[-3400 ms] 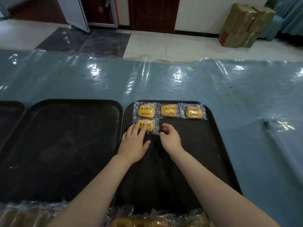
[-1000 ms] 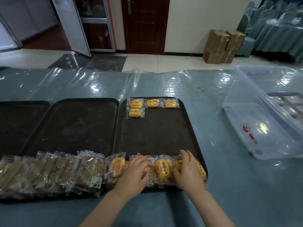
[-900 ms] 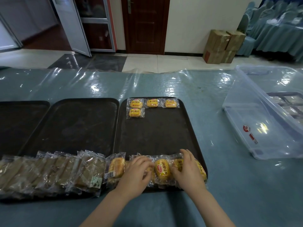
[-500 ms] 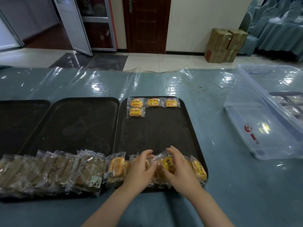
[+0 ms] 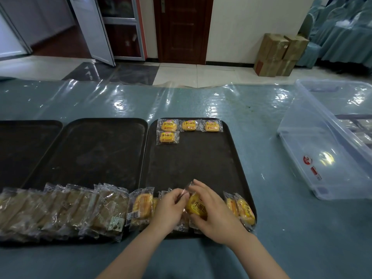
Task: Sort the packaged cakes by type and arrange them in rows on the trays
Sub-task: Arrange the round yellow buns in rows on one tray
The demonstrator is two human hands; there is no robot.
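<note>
— At the near edge of the right tray [image 5: 231,158], what are the hands doing?

— Both are on one yellow cake packet [image 5: 198,207]. The right hand [image 5: 213,216] curls round it from the right, thumb under, fingers over the far end. The left hand [image 5: 170,208] pinches the clear wrapper at its left end.

— What crowds them?

— Just right of the right hand, two more yellow packets [image 5: 241,210] lean against the tray's near right corner. Left of the left hand stands another yellow one [image 5: 141,206], and further left a long row of brown cake packets [image 5: 66,210] runs along the near edge of the middle tray [image 5: 100,150]. The hands hide whatever lies straight beneath them.

— And further back on that right tray?

— Three yellow packets in a row [image 5: 190,125] along the far edge, a fourth [image 5: 167,137] just near of the leftmost.

— Anything else around?

— A third dark tray [image 5: 24,146] at far left, a clear plastic bin [image 5: 322,150] at right on the table's plastic-covered blue cloth [image 5: 281,228]; what it holds is unclear. Cardboard boxes [image 5: 279,54] sit on the floor beyond.
</note>
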